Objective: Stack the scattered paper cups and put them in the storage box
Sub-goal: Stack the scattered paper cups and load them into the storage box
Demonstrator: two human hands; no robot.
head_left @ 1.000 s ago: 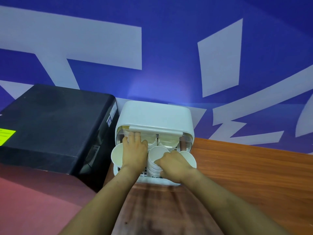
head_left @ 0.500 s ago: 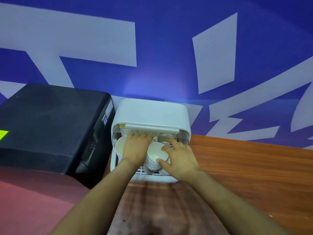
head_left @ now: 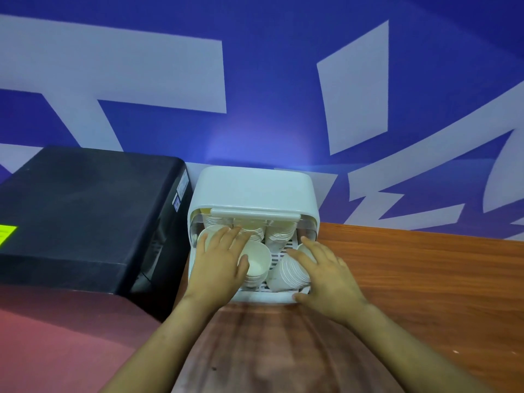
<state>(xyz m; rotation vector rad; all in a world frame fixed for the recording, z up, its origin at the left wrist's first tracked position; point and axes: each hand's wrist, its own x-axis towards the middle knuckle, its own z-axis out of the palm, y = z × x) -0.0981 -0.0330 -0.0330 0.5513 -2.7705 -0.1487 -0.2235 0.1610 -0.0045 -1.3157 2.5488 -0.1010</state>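
A white storage box (head_left: pixel 255 188) stands against the wall with its front flap raised. Several stacks of white paper cups fill it. My left hand (head_left: pixel 218 259) lies flat across the left stack (head_left: pixel 208 234), thumb on the rim of the middle stack (head_left: pixel 256 265). My right hand (head_left: pixel 326 275) rests with spread fingers on a tilted stack (head_left: pixel 289 275) at the front right, thumb at the box's front edge. More stacks (head_left: pixel 280 232) stand upright at the back of the box.
A black machine (head_left: pixel 85 217) sits close on the box's left. The wooden table (head_left: pixel 411 279) extends to the right and toward me. A blue and white wall (head_left: pixel 255 95) rises right behind the box.
My right hand has shifted right, off the middle stack and onto the tilted front right stack. My left hand has spread flatter over the left stack.
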